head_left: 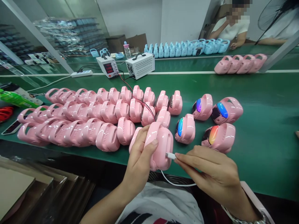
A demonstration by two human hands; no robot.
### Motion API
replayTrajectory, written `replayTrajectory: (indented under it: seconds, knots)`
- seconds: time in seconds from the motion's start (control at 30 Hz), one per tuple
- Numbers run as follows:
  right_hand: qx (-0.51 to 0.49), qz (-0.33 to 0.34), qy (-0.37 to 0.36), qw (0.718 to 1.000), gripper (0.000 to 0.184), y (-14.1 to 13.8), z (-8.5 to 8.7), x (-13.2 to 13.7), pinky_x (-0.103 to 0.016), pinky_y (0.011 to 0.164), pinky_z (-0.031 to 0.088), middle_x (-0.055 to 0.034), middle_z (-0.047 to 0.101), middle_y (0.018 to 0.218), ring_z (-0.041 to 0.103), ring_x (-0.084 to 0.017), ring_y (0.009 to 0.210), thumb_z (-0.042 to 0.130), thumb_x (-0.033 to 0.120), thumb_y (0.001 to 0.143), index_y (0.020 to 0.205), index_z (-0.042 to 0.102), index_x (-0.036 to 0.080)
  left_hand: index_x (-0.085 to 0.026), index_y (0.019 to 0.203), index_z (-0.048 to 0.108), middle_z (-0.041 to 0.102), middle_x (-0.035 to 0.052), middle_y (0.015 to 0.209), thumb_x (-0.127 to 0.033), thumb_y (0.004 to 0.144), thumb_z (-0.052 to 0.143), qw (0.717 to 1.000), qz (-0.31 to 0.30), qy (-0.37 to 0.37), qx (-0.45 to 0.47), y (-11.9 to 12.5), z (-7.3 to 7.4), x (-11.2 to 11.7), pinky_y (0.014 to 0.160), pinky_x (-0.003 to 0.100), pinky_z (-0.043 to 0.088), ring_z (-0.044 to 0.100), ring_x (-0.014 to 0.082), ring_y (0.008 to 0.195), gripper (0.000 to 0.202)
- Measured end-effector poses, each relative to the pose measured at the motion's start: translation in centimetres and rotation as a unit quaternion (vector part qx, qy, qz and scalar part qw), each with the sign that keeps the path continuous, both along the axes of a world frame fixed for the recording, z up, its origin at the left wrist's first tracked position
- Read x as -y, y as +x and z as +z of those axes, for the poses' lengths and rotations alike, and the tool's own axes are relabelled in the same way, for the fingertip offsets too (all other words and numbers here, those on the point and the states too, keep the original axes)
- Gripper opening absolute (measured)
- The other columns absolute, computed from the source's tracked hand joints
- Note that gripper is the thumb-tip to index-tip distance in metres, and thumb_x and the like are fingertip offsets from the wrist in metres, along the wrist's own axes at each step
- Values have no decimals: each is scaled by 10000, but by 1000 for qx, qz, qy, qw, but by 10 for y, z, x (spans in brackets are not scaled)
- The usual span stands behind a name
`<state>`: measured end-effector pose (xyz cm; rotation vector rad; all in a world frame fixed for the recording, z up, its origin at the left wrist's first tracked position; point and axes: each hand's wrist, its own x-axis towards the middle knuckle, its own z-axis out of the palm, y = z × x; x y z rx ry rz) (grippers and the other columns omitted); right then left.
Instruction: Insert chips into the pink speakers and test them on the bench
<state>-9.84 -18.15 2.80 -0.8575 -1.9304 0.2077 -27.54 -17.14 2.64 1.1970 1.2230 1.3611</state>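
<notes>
My left hand (140, 155) is wrapped round a pink plastic speaker (162, 146), held just above the near edge of the green table (268, 146). My right hand (210, 172) pinches a white cable plug (171, 156), whose tip sits at the speaker's back face. The white cable (177, 183) loops down toward my lap. Several pink speakers lit with coloured lights (210, 124) stand just right of the held one. Rows of unlit pink speakers (93, 115) fill the table to the left.
A white power supply box (140, 65), a bench supply with a red display (107, 66) and a power strip (81, 73) stand at the back. Blue speakers (187, 48) and more pink ones (240, 63) line the far table, where another person (233, 28) sits.
</notes>
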Motion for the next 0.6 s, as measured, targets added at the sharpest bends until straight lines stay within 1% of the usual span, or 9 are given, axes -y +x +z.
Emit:
replayTrajectory:
  seconds: [0.1, 0.2, 0.27, 0.37, 0.47, 0.5, 0.53, 0.6]
  knots:
    - [20, 24, 32, 999, 159, 4, -4, -3, -276, 489, 413, 11, 602, 595, 523, -112, 515, 633, 26, 819, 875, 670, 170, -293, 1190, 647, 605, -10, 1260, -355, 901, 557, 999, -34, 6, -18, -2, 6, -1, 1056, 258, 385, 505, 196, 1229, 309]
    - [50, 80, 32, 995, 149, 7, -6, -4, -274, 481, 389, 17, 575, 583, 490, -106, 506, 620, 45, 838, 920, 660, 163, -235, 1199, 645, 587, 30, 1278, -341, 900, 547, 994, -102, -14, -47, -2, 14, -2, 1055, 274, 381, 503, 218, 1224, 332]
    - [62, 93, 27, 993, 134, 8, -5, -3, -273, 479, 376, 16, 564, 578, 472, -104, 505, 614, 48, 845, 904, 653, 161, -207, 1199, 642, 581, 48, 1278, -326, 904, 533, 990, -118, -20, -69, 0, 17, -1, 1059, 275, 370, 498, 220, 1223, 337]
    - [47, 72, 18, 996, 121, 7, -1, -2, -262, 470, 381, 18, 554, 554, 479, -101, 495, 615, 49, 844, 844, 654, 164, -222, 1209, 632, 580, 42, 1277, -327, 920, 511, 995, -86, -14, -57, 5, 14, 2, 1064, 279, 368, 494, 213, 1228, 331]
    - [21, 52, 3, 998, 106, 8, 5, -5, -244, 494, 433, 13, 609, 589, 543, -103, 518, 618, 80, 854, 854, 666, 175, -261, 1236, 612, 582, 31, 1287, -390, 928, 493, 999, -44, -16, -22, 6, 12, 5, 1091, 310, 363, 480, 224, 1260, 355]
    - [30, 37, -9, 999, 99, 10, 6, -6, -245, 520, 460, 4, 639, 622, 572, -110, 540, 615, 96, 861, 866, 670, 178, -271, 1276, 581, 574, 35, 1302, -410, 913, 516, 998, -52, -25, -26, 4, 12, 7, 1107, 334, 354, 469, 238, 1277, 394]
    - [47, 21, -25, 998, 98, 11, 8, -8, -246, 551, 485, -6, 667, 665, 600, -119, 569, 606, 111, 870, 883, 674, 180, -283, 1331, 529, 552, 43, 1336, -421, 879, 570, 996, -79, -31, -42, 1, 13, 8, 1126, 364, 340, 448, 259, 1302, 474]
    - [81, 7, -62, 995, 134, 14, 11, -9, -243, 607, 518, -21, 697, 743, 641, -131, 630, 565, 120, 893, 931, 677, 182, -314, 1434, 387, 441, 60, 1450, -396, 772, 709, 981, -154, -21, -116, -8, 15, 10, 1164, 438, 280, 348, 311, 1379, 741]
